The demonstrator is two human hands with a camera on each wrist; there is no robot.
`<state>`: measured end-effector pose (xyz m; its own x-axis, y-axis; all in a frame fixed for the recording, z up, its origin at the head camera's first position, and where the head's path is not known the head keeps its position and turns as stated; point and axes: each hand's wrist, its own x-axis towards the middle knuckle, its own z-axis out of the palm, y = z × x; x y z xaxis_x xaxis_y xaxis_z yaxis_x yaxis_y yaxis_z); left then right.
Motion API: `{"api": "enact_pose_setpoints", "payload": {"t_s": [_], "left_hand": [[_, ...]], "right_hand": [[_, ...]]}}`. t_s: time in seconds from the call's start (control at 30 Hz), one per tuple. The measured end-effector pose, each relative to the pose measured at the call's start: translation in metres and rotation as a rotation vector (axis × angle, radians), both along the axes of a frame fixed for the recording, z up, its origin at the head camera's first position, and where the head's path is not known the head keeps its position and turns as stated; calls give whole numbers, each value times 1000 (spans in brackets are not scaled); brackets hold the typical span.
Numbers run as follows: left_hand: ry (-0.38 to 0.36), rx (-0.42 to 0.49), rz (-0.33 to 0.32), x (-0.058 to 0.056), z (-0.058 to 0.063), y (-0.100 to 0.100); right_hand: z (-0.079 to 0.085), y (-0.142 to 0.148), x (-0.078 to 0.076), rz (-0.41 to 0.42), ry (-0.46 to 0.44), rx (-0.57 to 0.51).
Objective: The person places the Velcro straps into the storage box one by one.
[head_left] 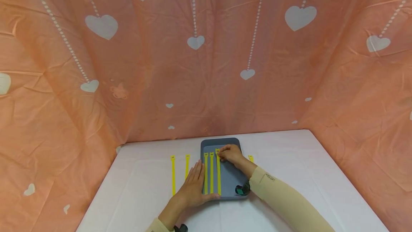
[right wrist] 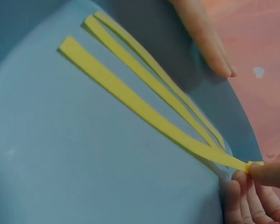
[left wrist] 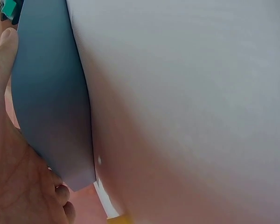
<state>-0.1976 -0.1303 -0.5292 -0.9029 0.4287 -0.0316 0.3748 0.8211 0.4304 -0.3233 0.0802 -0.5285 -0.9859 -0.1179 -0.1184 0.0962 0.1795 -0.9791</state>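
A grey-blue tray [head_left: 233, 180] lies lengthwise in front of me on the white tabletop. Thumb and fingers of my right hand [head_left: 230, 152] pinch the slotted head end of a yellow cable strap [head_left: 219, 176], whose far length stretches along the tray floor toward me. To its left, two more yellow straps [head_left: 206, 173] lie side by side inside the tray. My left hand [head_left: 191, 191] rests along the tray's left side with straight fingers, its thumb lying at the near rim. In the left wrist view the palm [left wrist: 18, 172] is against the tray's outer wall [left wrist: 51, 93].
Left of the tray, two yellow straps [head_left: 173, 174] lie on the white tabletop [head_left: 138, 178], one partly behind my left hand. Another strap [head_left: 251, 158] shows right of the tray, mostly hidden by my right arm. A pink curtain [head_left: 219, 92] with hearts encloses the table's back and sides.
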Motion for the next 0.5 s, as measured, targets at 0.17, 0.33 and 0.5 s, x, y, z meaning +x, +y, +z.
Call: {"api": "enact_pose_setpoints", "payload": {"t_s": [0.17,0.33,0.5], "left_hand": [[-13,-42,8,-1,0,0],[-11,-52,10,-1,2,0],[-11,-53,10,-1,2,1]], "right_hand": [[0,-1,-1,3,-3,11],[0,-1,-2,7,-2,40],[0,0,-2,20,-6,75]]}}
